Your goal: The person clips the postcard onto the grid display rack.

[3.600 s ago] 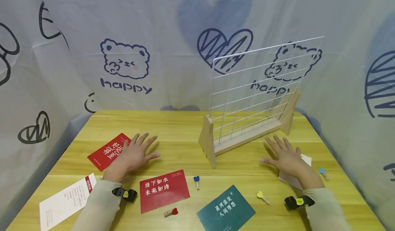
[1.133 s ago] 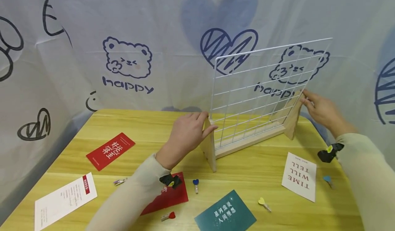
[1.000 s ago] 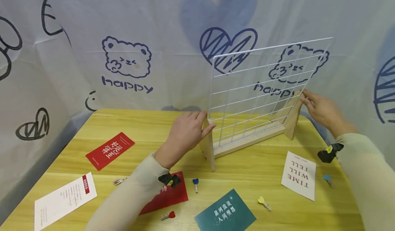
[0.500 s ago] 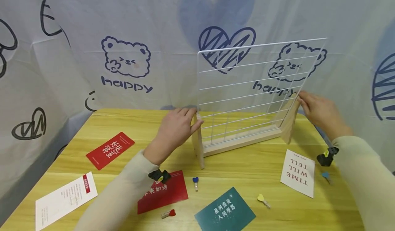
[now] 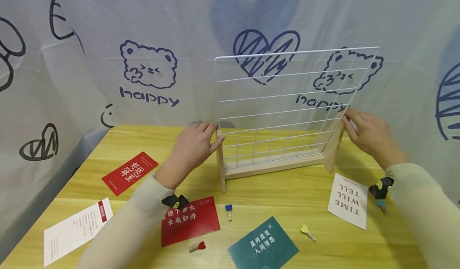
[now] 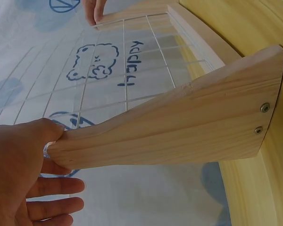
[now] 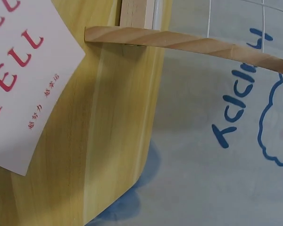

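Note:
A white wire grid rack (image 5: 298,53) stands upright on a wooden base (image 5: 276,169) at the back of the table. My left hand (image 5: 192,145) holds the top of its left wooden side panel (image 6: 179,122), thumb on one side and index finger on the other. In the left wrist view this hand's other fingers extend past the panel. On the far end, my right hand (image 5: 371,135) pinches the top of the right side panel (image 5: 334,145) between thumb and fingers. The right wrist view shows that panel's edge (image 7: 179,40), with the hand itself out of frame.
Before the rack lie a red card (image 5: 190,221), a teal card (image 5: 263,243) and a white card (image 5: 347,201). Another red card (image 5: 130,173) and a white card (image 5: 77,231) lie left. Small heart clips, blue (image 5: 229,212), red (image 5: 197,246) and yellow (image 5: 307,233), are scattered nearby.
Both hands, first spread low over the table, have risen to the rack's two ends and taken hold. The rack has shifted left and turned to face more squarely forward.

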`<state>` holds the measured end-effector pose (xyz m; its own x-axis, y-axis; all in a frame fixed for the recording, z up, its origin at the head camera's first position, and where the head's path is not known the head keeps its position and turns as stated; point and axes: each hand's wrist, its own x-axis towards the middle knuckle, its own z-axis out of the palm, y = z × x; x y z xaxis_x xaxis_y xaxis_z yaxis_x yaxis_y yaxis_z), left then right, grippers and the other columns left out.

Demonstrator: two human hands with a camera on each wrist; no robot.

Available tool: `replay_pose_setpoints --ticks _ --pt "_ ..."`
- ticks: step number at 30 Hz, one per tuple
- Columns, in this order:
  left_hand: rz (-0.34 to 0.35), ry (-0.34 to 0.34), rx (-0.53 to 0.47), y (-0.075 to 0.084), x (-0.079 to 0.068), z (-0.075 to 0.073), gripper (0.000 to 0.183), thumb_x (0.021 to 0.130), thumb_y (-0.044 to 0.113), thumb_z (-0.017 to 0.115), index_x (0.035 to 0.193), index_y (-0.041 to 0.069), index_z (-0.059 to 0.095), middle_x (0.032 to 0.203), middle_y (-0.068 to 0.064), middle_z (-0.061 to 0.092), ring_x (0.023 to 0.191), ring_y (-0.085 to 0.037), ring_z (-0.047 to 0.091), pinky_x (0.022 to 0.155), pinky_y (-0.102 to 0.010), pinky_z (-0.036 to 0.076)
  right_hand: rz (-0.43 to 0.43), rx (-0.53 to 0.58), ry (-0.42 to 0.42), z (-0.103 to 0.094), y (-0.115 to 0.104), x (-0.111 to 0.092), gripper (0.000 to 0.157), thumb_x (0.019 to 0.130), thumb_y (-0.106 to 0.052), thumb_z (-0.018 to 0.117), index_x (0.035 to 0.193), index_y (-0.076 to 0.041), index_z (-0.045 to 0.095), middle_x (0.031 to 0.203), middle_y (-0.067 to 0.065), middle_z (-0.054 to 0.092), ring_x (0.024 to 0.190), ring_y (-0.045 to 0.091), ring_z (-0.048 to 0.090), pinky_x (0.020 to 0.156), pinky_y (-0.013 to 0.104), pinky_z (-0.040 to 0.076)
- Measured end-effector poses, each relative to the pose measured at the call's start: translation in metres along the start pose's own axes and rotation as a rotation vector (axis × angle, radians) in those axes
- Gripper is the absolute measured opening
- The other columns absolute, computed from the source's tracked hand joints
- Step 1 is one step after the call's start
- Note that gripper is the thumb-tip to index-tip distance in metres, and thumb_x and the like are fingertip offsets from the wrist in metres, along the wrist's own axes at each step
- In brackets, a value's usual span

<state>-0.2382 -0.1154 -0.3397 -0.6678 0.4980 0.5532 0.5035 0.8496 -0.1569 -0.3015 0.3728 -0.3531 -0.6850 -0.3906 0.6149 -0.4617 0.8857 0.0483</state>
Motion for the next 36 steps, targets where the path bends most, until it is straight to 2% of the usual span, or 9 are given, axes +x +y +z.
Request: replay_pose_setpoints --ticks 7,15,19,23,26,31,36 --pt "-0.045 -0.032 -0.001 -0.011 -0.007 -0.002 0.045 0.098 0.039 0.058 0.125 0.002 0.062 0.116 -0.014 0.067 0.107 -0.029 0.064 0.092 -0.041 0.051 -0.081 -0.009 0.085 -0.002 -0.011 -0.002 0.036 0.089 -0.015 0.062 0.121 0.001 0.059 0.113 0.026 0.065 0.098 0.048 0.061 0.083 0.061 0.048" --pt "-0.092 -0.034 -0.015 -0.028 -0.017 -0.007 0.047 0.097 0.035 0.06 0.127 -0.001 0.059 0.119 -0.017 0.066 0.107 -0.034 0.063 0.093 -0.044 0.05 -0.142 0.015 0.147 -0.006 -0.035 0.0 0.035 0.09 -0.02 0.056 0.116 0.004 0.061 0.109 0.025 0.066 0.094 0.046 0.063 0.075 0.059 0.051" --pt "-0.108 -0.038 -0.026 -0.034 -0.023 -0.011 0.047 0.097 0.034 0.06 0.127 -0.002 0.059 0.12 -0.019 0.065 0.108 -0.036 0.062 0.095 -0.046 0.049 -0.132 0.049 0.157 -0.007 -0.046 -0.002 0.034 0.09 -0.019 0.057 0.115 0.004 0.061 0.11 0.025 0.066 0.094 0.046 0.063 0.074 0.059 0.051" --pt "-0.146 -0.08 -0.057 -0.04 -0.029 -0.014 0.048 0.098 0.033 0.059 0.13 -0.002 0.057 0.124 -0.02 0.063 0.113 -0.037 0.06 0.098 -0.048 0.046 -0.113 0.068 0.153 -0.007 -0.057 -0.007 0.034 0.09 -0.018 0.058 0.116 0.004 0.061 0.112 0.025 0.065 0.094 0.045 0.063 0.072 0.058 0.051" --pt "-0.181 -0.112 -0.087 -0.044 -0.035 -0.016 0.048 0.098 0.032 0.058 0.133 -0.001 0.055 0.128 -0.02 0.061 0.116 -0.038 0.057 0.1 -0.049 0.045 -0.1 0.069 0.169 -0.006 -0.064 -0.011 0.031 0.091 -0.02 0.057 0.112 0.002 0.062 0.104 0.023 0.067 0.087 0.044 0.064 0.065 0.056 0.051" --pt "-0.203 -0.116 -0.136 -0.051 -0.044 -0.017 0.049 0.098 0.032 0.058 0.136 0.0 0.054 0.132 -0.02 0.058 0.119 -0.039 0.055 0.1 -0.052 0.044 -0.09 0.075 0.209 -0.002 -0.076 -0.017 0.027 0.092 -0.022 0.051 0.106 -0.001 0.062 0.087 0.02 0.067 0.076 0.04 0.063 0.054 0.054 0.048" --pt "-0.204 -0.097 -0.167 -0.057 -0.055 -0.017 0.049 0.097 0.03 0.06 0.136 0.001 0.054 0.13 -0.022 0.059 0.117 -0.041 0.056 0.098 -0.055 0.045 -0.091 0.095 0.22 0.0 -0.086 -0.022 0.029 0.093 -0.024 0.047 0.105 -0.001 0.06 0.085 0.018 0.065 0.074 0.04 0.061 0.057 0.055 0.048"
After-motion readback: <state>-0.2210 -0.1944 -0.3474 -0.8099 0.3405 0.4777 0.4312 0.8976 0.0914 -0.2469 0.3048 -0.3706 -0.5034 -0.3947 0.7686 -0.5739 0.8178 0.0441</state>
